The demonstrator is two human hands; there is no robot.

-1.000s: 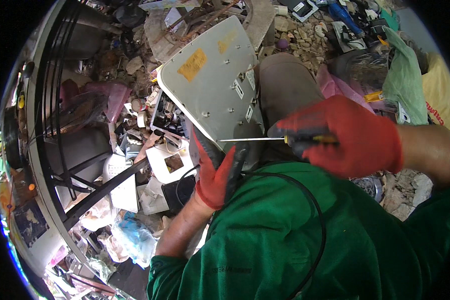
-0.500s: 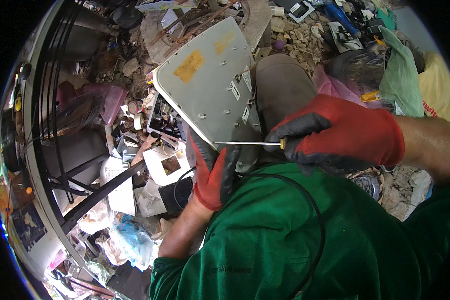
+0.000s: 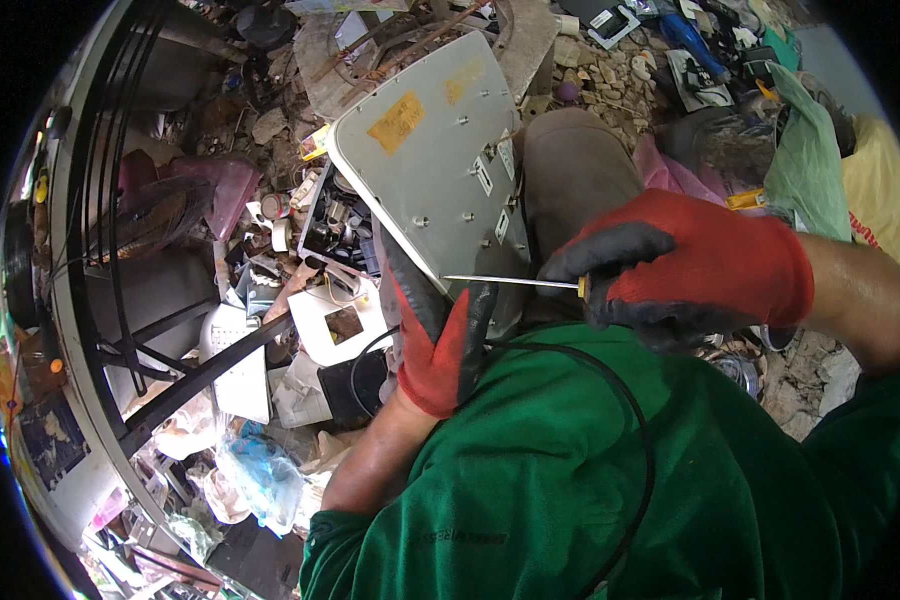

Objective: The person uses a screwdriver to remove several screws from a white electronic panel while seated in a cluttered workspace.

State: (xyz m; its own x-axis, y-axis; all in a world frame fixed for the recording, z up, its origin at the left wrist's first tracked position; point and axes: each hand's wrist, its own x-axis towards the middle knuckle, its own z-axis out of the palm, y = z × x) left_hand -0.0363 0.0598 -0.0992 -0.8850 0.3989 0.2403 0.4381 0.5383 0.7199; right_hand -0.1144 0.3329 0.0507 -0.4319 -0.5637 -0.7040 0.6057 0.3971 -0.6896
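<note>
A flat grey panel (image 3: 425,165) with rounded corners, small screws and two brownish-yellow patches leans tilted in front of me, by my knee. My left hand (image 3: 438,345), in a red and dark grey glove, grips its lower edge between thumb and fingers; part of the fingers is behind the panel. In a matching glove, my right hand (image 3: 685,265) is closed around a screwdriver (image 3: 515,281). Its thin metal shaft points left and a bit of yellow shows at the handle; the rest is covered by the glove. The tip meets the panel's lower corner.
A black cable (image 3: 630,400) curves across my green shirt. On the left stands a metal frame (image 3: 205,385) with dark bars. A tray of small dark parts (image 3: 338,225) and a white square frame (image 3: 340,322) lie beside the panel. Plastic bags (image 3: 810,160) and rubble are at right.
The panel and both hands appear slightly farther right, along with the surroundings. The screwdriver tip is still at the panel's lower corner, and both grips look the same.
</note>
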